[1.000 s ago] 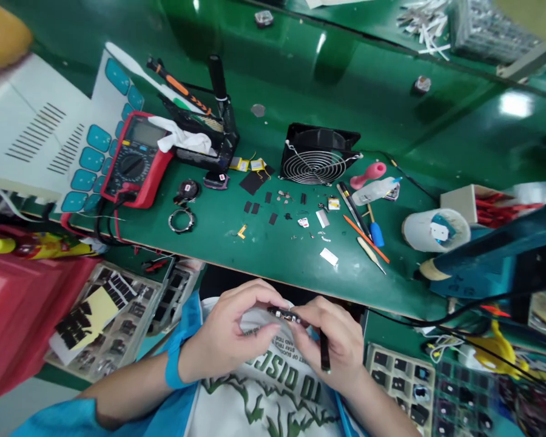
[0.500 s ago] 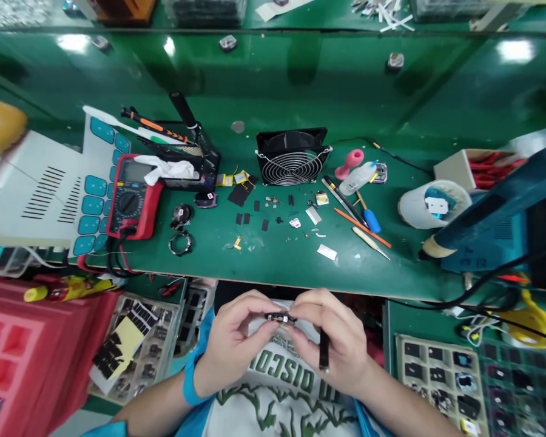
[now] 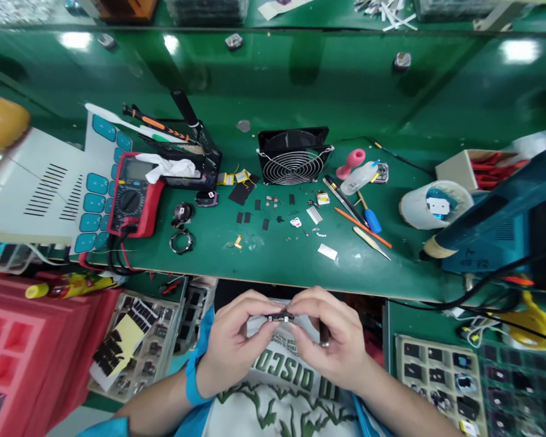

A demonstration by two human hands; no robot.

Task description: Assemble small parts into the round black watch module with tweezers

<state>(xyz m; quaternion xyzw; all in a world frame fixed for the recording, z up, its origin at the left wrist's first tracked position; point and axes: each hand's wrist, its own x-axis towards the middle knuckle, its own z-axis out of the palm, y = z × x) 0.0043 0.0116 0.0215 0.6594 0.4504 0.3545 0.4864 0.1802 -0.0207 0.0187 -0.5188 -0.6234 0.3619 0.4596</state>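
Note:
Between the fingertips of both hands is a small dark electronic part (image 3: 279, 317), seen edge-on, with pale and coppery spots along its side. My left hand (image 3: 239, 340), with a blue wristband, pinches its left end between thumb and fingers. My right hand (image 3: 330, 340) pinches the right end. A dark slim tool (image 3: 323, 334) is also tucked in the right hand's curled fingers, mostly hidden, so its kind cannot be made out. Both hands are in front of the printed shirt, just below the edge of the green bench (image 3: 273, 267).
A black fan (image 3: 293, 156) stands at mid-bench behind scattered small parts. On the left are a red multimeter (image 3: 131, 197) and a round watch case (image 3: 181, 242). Orange stick (image 3: 363, 227), white bottle (image 3: 358, 178) and white cup (image 3: 434, 203) are right. Part trays (image 3: 441, 379) flank the lap.
The dark tool in my right hand has swung, and much less of it shows below the fingers. The small electronic part is tilted slightly differently, still held by both hands.

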